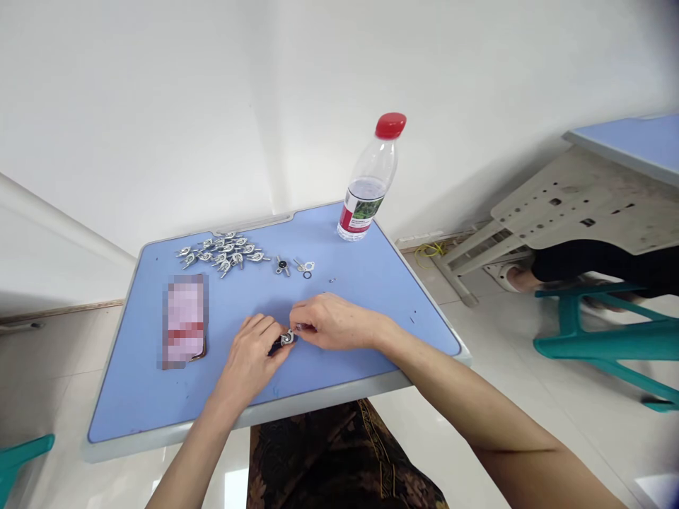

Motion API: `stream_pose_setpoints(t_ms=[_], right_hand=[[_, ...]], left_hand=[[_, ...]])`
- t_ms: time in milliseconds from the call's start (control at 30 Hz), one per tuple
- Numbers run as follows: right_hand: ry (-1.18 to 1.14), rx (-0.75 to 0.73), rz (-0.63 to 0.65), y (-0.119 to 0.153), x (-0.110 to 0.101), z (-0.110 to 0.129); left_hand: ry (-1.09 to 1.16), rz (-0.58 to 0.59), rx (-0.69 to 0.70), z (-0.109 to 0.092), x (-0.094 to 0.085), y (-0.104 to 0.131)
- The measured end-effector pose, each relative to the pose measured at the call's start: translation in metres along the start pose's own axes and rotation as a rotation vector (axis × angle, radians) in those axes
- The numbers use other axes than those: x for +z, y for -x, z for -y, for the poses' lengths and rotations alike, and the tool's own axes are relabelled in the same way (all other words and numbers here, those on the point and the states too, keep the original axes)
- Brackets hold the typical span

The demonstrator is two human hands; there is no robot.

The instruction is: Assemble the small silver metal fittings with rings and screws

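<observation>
Near the front of the blue desk, my left hand (pixel 255 348) pinches a small metal fitting (pixel 287 338) that has a round centre. My right hand (pixel 332 323) meets it from the right, its fingers closed at the fitting's edge on a tiny piece too small to name. Beyond my hands lie a fitting with a black round middle (pixel 282 266), a loose metal bracket piece (pixel 303 266) and a black ring (pixel 307 275). A few tiny bits (pixel 332 281) lie right of the ring. Several similar metal fittings (pixel 228 249) form a pile at the back left.
A phone (pixel 184 318), partly blurred out, lies on the desk's (pixel 138 396) left side. A red-capped water bottle (pixel 366 187) stands at the back right corner, against a white wall. To the right are a green stool (pixel 578 339), another desk (pixel 631 145) and a person's leg (pixel 578 261).
</observation>
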State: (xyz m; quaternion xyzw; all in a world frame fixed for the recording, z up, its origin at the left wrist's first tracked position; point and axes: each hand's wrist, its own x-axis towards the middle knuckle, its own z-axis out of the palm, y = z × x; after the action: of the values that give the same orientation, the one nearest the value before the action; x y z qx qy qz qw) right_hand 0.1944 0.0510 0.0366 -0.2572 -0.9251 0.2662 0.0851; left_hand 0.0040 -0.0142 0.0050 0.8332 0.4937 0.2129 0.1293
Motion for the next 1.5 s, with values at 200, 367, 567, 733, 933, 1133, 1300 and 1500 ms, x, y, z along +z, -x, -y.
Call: stream_pose_setpoints(t_ms=[200, 367, 567, 733, 933, 1133, 1300, 1500], right_hand=[[-0.072, 0.1, -0.131, 0.007, -0.019, -0.01], [0.028, 0.349, -0.186, 0.022, -0.037, -0.026], [0.103, 0.516, -0.063, 0.026, -0.043, -0.032], [0.123, 0.457, -0.075, 0.02, -0.038, -0.033], [0.165, 0.472, -0.037, 0.016, -0.035, -0.032], [0.174, 0.416, -0.027, 0.012, -0.031, -0.031], [0.019, 0.246, -0.076, 0.008, -0.023, -0.023], [-0.24, 0.137, -0.038, 0.004, -0.014, -0.004]], left_hand=[[0.06, -0.023, 0.017, -0.002, 0.0, -0.001], [0.059, -0.034, 0.026, 0.0, 0.002, 0.0], [0.074, -0.058, 0.069, 0.004, 0.004, 0.001], [0.071, -0.057, 0.07, 0.004, 0.005, 0.002], [0.067, -0.059, 0.073, 0.004, 0.005, 0.001], [0.056, -0.062, 0.082, 0.006, 0.006, 0.002], [0.057, -0.053, 0.06, 0.003, 0.004, 0.001], [0.049, -0.032, 0.037, -0.001, 0.001, 0.0]])
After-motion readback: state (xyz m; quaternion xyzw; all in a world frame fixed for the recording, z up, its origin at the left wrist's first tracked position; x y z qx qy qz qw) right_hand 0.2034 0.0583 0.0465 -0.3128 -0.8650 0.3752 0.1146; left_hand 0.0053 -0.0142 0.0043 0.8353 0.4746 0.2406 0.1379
